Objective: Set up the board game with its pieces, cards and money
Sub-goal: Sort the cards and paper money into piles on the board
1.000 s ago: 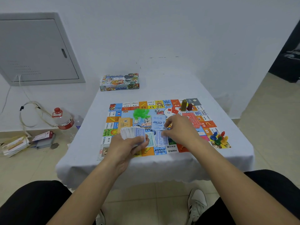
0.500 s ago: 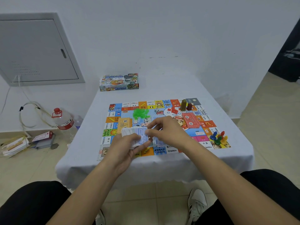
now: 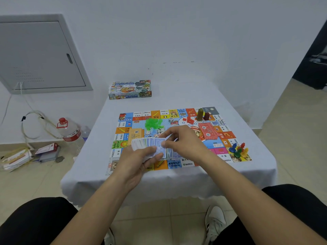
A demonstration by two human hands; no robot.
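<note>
Returning from the board [image 3: 177, 121], our right hand [image 3: 184, 142] now pinches the top note of the money fan [image 3: 150, 145] gripped in our left hand [image 3: 141, 158]; dealing continues.

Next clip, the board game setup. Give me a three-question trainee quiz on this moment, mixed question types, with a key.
1. True or false: the game box lies on top of the board.
2. Which hand holds the fanned stack of play money? A) left hand B) right hand C) neither
3. Fill in: the cluster of coloured pawns stands at the board's near ____ corner.

Key
1. False: the box sits on the tablecloth beyond the board's far left corner.
2. A: the left hand's grip is closed on the stack, while the right hand's fingers pinch a note at its top.
3. right
</note>
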